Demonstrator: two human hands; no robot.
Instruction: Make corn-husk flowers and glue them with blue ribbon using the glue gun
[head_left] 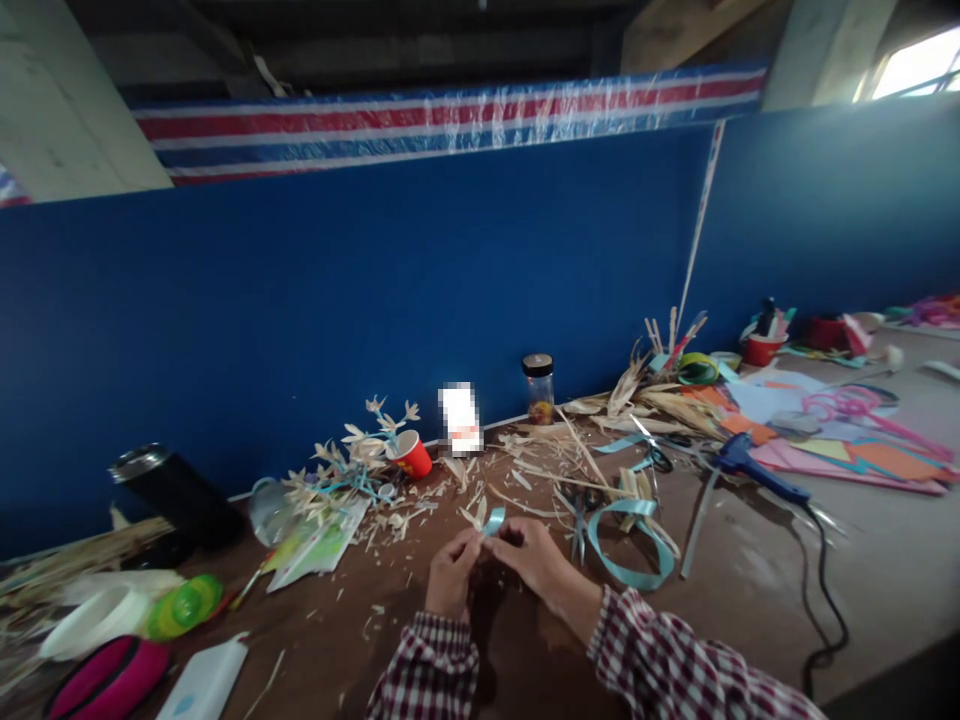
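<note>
Fingers, left hand: drawn together in a pinch, no gap seen, on the base of a small husk piece. Fingers, right hand: thumb and fingertips closed in at the same base, touching or nearly touching the left; exact share of the grip hidden.

Husk piece: one, pale, pointed tips upward, held over the middle of the table, well in from its far edge. Blue ribbon: short shiny strip, beside the husk tips; its lower end hidden by the fingers.

Ribbon loop: one, light blue, right of the right hand. Scissors: one pair, between that hand and loop. Second scissors: dark handles, farther toward the far edge. Husk scraps: many, scattered beyond the hands.

Paper cup: red, tilted, near the far edge, left of the hands. Husk flowers: a bunch with blue stems, beside and at the cup. Jar: clear, dark lid, upright at the far edge.

Toward the right edge: glue gun, blue, on its side, black cord; coloured sheets, overlapping. Toward the left edge: tumbler, black, leaning; pink case; white box.
</note>
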